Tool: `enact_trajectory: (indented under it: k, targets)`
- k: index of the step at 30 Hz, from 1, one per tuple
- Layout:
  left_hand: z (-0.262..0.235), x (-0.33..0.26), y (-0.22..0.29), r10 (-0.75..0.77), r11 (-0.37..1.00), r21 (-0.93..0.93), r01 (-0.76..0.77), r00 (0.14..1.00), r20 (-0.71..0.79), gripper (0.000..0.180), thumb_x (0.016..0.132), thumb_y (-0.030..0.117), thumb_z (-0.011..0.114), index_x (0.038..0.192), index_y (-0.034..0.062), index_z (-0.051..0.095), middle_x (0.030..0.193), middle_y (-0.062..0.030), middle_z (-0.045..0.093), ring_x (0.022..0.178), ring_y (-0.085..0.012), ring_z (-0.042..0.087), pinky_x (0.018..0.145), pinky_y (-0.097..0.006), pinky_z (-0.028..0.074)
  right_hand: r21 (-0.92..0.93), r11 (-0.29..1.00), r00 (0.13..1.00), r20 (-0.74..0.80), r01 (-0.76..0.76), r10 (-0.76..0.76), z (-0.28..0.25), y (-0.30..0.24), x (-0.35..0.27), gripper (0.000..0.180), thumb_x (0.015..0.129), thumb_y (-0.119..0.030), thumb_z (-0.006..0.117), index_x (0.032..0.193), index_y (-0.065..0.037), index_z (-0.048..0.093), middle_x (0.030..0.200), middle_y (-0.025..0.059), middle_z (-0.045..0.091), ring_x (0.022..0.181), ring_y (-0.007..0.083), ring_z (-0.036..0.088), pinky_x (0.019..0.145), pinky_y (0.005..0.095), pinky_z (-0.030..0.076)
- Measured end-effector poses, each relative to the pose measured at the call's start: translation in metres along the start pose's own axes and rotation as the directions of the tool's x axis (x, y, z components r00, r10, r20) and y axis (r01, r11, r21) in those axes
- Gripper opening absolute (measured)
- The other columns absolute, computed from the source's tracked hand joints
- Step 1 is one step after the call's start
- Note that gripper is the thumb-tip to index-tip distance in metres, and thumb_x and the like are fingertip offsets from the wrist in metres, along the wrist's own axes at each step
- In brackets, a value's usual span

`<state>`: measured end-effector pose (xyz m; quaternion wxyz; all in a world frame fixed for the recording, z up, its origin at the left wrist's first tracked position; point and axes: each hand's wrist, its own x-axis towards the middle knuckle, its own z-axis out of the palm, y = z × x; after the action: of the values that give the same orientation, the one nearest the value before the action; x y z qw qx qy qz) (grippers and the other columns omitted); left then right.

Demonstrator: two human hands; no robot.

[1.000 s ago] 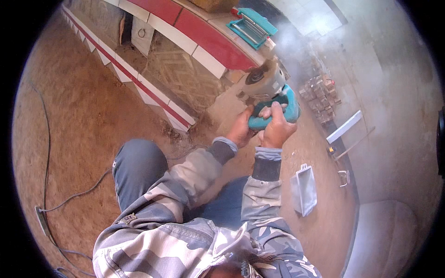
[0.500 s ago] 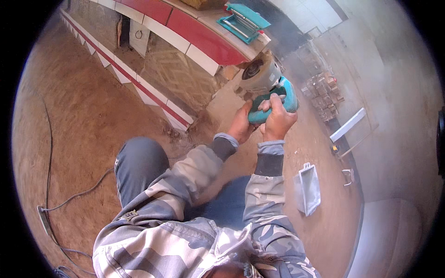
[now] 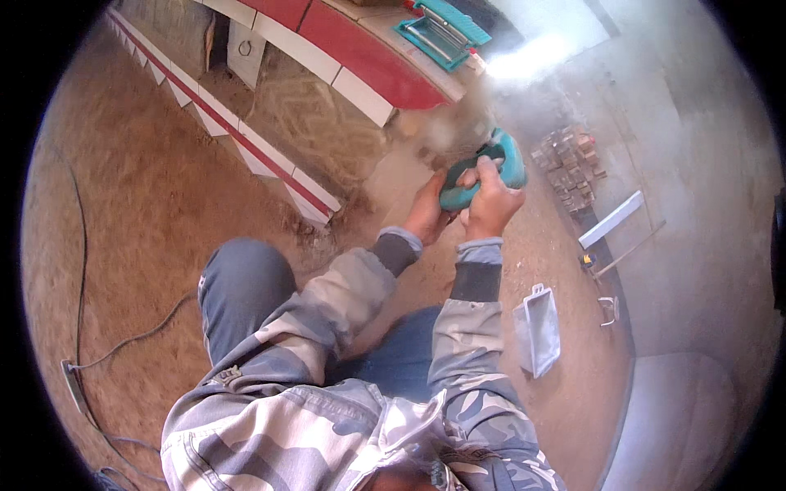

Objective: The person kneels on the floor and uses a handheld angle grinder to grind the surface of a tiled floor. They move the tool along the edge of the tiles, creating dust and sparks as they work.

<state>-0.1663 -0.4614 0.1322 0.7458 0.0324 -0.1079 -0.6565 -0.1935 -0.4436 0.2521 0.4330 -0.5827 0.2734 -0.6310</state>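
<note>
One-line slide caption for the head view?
Both hands, left hand and right hand, grip a teal power tool amid dust.

No packages, labels, signs or screens.

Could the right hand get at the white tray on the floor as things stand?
Probably not right away. The right hand is wrapped around the teal power tool, as is the left hand. The white tray lies uncovered beside the right forearm, so only the grip hinders it.
</note>
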Motion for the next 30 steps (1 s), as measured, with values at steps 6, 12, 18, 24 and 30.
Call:
enact_trajectory:
  k: [6,12,18,24,30]
  targets:
    - [0.018,-0.001,0.011,0.002,0.993,0.115,0.007,0.997,-0.072,0.036,0.100,0.047,0.041,0.102,0.0146,0.058,0.080,0.0033,0.056,0.063,-0.0085,0.048,0.055,-0.025,0.036,0.003,1.000,0.999,-0.027,-0.018,0.018,-0.001,-0.002,0.007,0.008,0.081,0.003,0.059,0.079,-0.002,0.053,0.063,0.0043,0.054,0.048,0.0149,0.054,0.048,0.0305,0.047]
    - [0.016,-0.015,0.005,-0.042,0.993,0.111,0.041,0.999,0.006,0.043,0.102,0.047,0.038,0.123,0.0128,0.053,0.112,-0.0008,0.061,0.098,-0.0139,0.060,0.085,-0.031,0.050,0.085,0.996,1.000,-0.014,-0.021,0.023,-0.005,-0.014,-0.006,0.013,0.084,0.004,0.060,0.080,-0.002,0.050,0.065,0.0050,0.053,0.048,0.0146,0.053,0.048,0.0327,0.050]
    - [0.034,-0.022,0.011,-0.043,0.993,0.104,0.055,0.993,-0.112,0.035,0.099,0.047,0.042,0.098,0.0161,0.057,0.077,0.0036,0.056,0.061,-0.0090,0.047,0.053,-0.026,0.035,0.041,0.998,0.999,-0.013,-0.053,0.053,-0.003,-0.016,-0.005,0.011,0.085,0.004,0.059,0.089,-0.002,0.050,0.065,0.0051,0.051,0.051,0.0158,0.052,0.049,0.0350,0.048]
    - [0.021,-0.010,0.005,0.002,0.999,0.048,0.001,0.998,-0.068,0.036,0.099,0.048,0.042,0.099,0.0156,0.058,0.077,0.0029,0.056,0.061,-0.0095,0.049,0.054,-0.026,0.037,0.012,1.000,0.999,-0.024,-0.024,0.024,0.003,-0.011,-0.004,0.011,0.085,0.003,0.060,0.086,-0.003,0.051,0.065,0.0050,0.051,0.050,0.0156,0.052,0.047,0.0334,0.047]
    - [0.018,-0.009,0.005,-0.015,1.000,0.011,0.017,0.992,-0.125,0.036,0.099,0.047,0.043,0.099,0.0148,0.058,0.077,0.0019,0.056,0.061,-0.0097,0.049,0.054,-0.026,0.036,-0.035,0.999,1.000,-0.012,-0.024,0.023,0.001,-0.008,-0.005,0.009,0.084,0.004,0.060,0.082,-0.001,0.052,0.065,0.0047,0.053,0.048,0.0143,0.053,0.046,0.0311,0.048]
